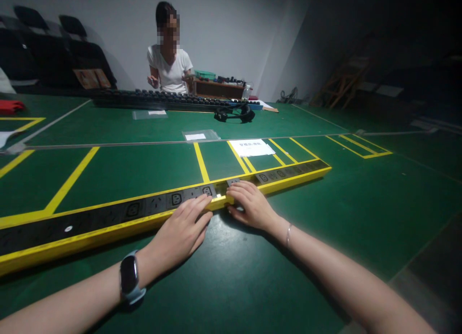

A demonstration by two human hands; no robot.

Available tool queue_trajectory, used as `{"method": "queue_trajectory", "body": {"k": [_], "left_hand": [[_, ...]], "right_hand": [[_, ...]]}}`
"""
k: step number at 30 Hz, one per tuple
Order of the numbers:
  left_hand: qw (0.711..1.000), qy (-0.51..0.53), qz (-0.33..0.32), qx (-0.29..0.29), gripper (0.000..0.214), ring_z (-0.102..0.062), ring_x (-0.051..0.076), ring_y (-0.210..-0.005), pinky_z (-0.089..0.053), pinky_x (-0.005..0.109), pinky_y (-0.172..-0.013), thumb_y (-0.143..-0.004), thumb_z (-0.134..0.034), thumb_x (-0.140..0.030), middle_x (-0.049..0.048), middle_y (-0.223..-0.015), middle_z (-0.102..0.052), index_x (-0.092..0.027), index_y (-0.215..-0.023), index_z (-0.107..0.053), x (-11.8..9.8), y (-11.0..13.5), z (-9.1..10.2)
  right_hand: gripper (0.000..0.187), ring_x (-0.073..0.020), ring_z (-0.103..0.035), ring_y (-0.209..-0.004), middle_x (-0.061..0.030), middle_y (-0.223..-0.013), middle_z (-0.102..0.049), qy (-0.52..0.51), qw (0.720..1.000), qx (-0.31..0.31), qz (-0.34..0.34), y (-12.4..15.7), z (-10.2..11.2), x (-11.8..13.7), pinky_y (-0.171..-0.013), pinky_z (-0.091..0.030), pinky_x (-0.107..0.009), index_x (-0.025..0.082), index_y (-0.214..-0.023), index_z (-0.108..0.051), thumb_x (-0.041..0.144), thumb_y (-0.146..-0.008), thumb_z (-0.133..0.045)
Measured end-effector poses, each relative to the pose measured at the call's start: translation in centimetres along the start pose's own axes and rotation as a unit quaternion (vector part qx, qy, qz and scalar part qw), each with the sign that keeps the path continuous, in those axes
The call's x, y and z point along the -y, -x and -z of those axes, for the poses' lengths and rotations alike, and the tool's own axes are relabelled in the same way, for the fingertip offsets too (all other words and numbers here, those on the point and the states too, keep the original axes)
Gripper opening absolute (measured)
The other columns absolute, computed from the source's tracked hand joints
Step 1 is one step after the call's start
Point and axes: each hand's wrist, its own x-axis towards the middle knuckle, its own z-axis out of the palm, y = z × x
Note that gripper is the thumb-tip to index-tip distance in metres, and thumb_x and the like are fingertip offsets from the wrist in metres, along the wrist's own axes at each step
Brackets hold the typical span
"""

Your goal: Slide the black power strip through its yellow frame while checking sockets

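A long yellow power strip (290, 179) lies slantwise across the table, with black socket modules (176, 199) along its top. A gap (220, 187) between modules shows near the middle. Left of this gap, my left hand (186, 225) lays its fingers over the strip's near edge onto the sockets, thumb along the front side. Just right of the gap, my right hand (250, 204) bends its fingers over the strip onto a socket module (234, 182), its thumb low at the front. The right fingers partly hide that module.
A paper label (251, 147) and yellow tape lines (201, 161) lie behind the strip on the green table (288, 286). Farther back are a black headset-like strap (234, 113), a long row of black parts (151, 99) and a brown box (218, 89). A person (169, 67) sits opposite.
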Motion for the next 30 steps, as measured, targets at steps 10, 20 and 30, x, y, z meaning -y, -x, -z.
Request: {"method": "queue_trajectory", "body": {"k": [10, 20, 30], "left_hand": [[1.0, 0.0, 0.002, -0.002, 0.026, -0.038, 0.03, -0.134, -0.037, 0.047, -0.111, -0.091, -0.05, -0.017, 0.0173, -0.142, -0.042, -0.012, -0.114, -0.061, -0.08, -0.14, 0.14], [1.0, 0.001, 0.0, -0.002, 0.027, -0.037, 0.03, -0.135, -0.037, 0.047, -0.111, -0.091, -0.05, -0.018, 0.0173, -0.143, -0.042, -0.012, -0.114, -0.061, -0.04, 0.0, 0.18], [1.0, 0.002, -0.003, -0.003, 0.026, -0.037, 0.03, -0.136, -0.037, 0.047, -0.112, -0.091, -0.049, -0.017, 0.017, -0.143, -0.041, -0.012, -0.114, -0.061, 0.06, -0.04, 0.14]], "right_hand": [[0.046, -0.0232, -0.048, -0.132, -0.0126, -0.134, -0.057, -0.029, 0.999, 0.024, 0.032, 0.4, 0.34, -0.07, -0.111, -0.039, -0.046, 0.018, -0.131, -0.044, 0.024, -0.087, -0.059], [0.04, -0.0194, -0.061, -0.114, -0.0091, -0.117, -0.066, -0.009, 1.0, 0.0, 0.002, 0.16, -0.1, 0.13, -0.108, -0.04, -0.043, 0.019, -0.127, -0.047, 0.02, -0.088, -0.056], [0.03, -0.0206, -0.064, -0.097, -0.0087, -0.105, -0.069, 0.033, 0.997, -0.026, -0.058, 0.44, 0.12, -0.3, -0.09, -0.044, -0.039, 0.019, -0.117, -0.052, 0.024, -0.088, -0.057]]}}
